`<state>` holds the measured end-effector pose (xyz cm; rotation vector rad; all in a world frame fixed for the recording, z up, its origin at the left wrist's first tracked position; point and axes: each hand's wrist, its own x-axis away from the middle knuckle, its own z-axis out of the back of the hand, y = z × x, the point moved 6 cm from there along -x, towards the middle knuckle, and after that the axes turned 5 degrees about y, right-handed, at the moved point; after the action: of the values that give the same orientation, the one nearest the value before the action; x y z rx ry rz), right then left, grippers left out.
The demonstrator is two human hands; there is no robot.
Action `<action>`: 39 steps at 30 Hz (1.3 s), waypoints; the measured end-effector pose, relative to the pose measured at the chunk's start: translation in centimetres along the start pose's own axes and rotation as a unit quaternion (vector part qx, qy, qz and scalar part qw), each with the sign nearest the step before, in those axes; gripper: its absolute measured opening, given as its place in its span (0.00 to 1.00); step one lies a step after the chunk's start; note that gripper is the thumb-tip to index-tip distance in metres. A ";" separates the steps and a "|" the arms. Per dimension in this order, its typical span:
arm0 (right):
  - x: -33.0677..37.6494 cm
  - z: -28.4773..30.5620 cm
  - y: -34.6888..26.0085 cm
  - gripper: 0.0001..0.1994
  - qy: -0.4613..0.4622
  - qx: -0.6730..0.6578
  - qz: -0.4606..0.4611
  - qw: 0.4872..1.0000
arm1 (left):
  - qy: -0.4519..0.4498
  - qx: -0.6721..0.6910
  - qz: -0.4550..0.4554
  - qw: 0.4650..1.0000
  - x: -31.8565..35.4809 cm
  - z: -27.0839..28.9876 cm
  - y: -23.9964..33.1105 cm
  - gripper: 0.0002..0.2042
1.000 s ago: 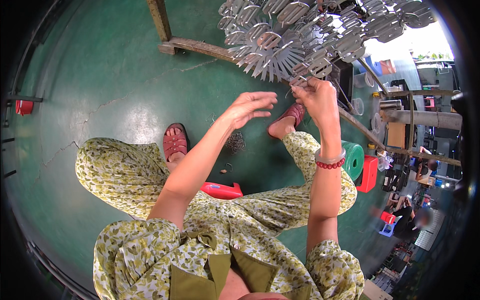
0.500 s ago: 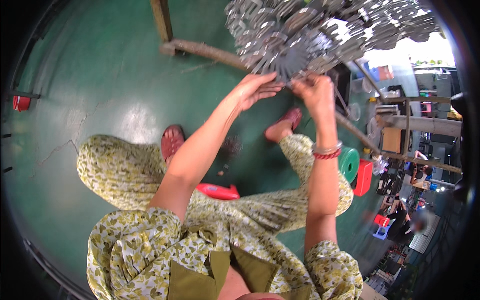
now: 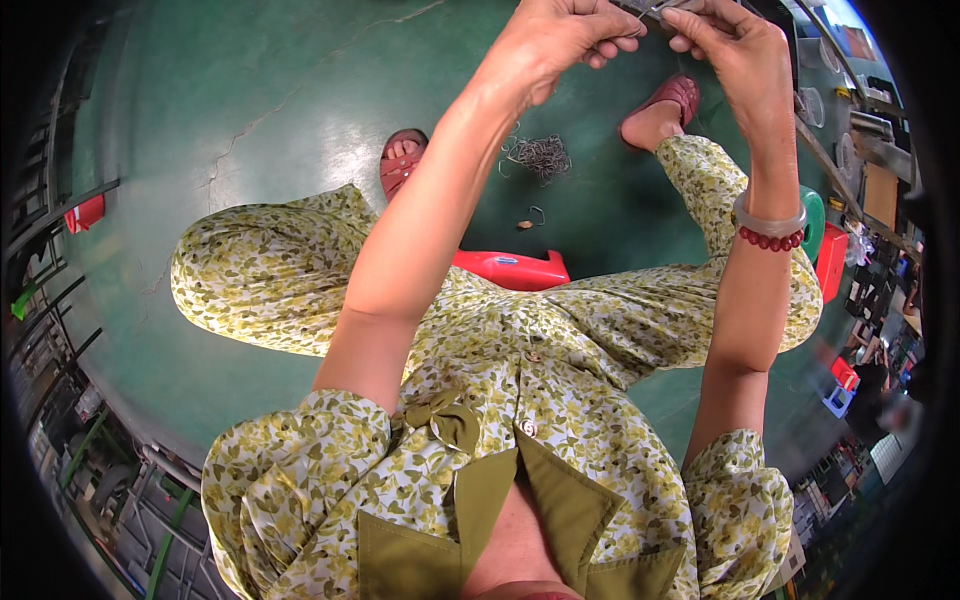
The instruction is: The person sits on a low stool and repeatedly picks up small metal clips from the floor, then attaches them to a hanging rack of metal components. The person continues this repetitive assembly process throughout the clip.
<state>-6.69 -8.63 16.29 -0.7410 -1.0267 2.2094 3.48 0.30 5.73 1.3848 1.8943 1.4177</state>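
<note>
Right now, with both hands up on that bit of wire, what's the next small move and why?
Probably bring the hands down a little. The left hand and right hand pinch a small wire piece at the very top edge of the view, so the work is barely visible. More wire hooks lie on the floor between the feet.

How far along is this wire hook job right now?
Done: cannot tell from this view. In hand: left hand and right hand, raised together at the top edge, pinch a small metal piece. Left: a pile of wire hooks on the green floor, one stray hook nearby.
</note>
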 end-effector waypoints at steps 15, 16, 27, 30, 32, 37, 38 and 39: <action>0.8 0.8 -1.3 0.06 0.059 0.108 0.127 0.984 | -0.078 -0.690 0.191 0.694 7.1 12.7 -25.3 0.06; 0.8 0.8 -1.5 0.06 0.061 0.115 0.114 0.985 | -0.088 -0.697 0.206 0.681 8.0 13.0 -26.5 0.06; -0.1 1.4 0.4 0.08 0.061 0.093 0.075 0.991 | -0.233 -0.701 -0.129 0.662 10.5 3.4 -30.4 0.13; -3.0 2.3 7.8 0.05 -0.056 -0.019 -0.114 0.992 | -0.233 -0.702 -0.147 0.657 10.4 3.5 -31.9 0.16; -1.1 1.7 5.5 0.06 0.002 0.061 -0.037 0.997 | -0.204 -0.715 -0.161 0.649 10.8 3.7 -32.0 0.17; 0.2 1.7 3.6 0.10 0.056 0.171 0.079 0.980 | -0.167 -0.699 -0.165 0.676 10.7 3.1 -31.3 0.13; 0.1 1.8 3.7 0.10 0.054 0.176 0.082 0.980 | -0.168 -0.694 -0.166 0.680 10.6 2.9 -31.4 0.13; 0.1 1.8 3.7 0.10 0.053 0.178 0.087 0.979 | -0.168 -0.691 -0.168 0.683 10.5 2.9 -31.4 0.12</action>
<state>-9.04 -11.34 14.29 -0.7956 -0.5075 2.3833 -13.50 11.00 -20.71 0.3873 0.3636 1.5687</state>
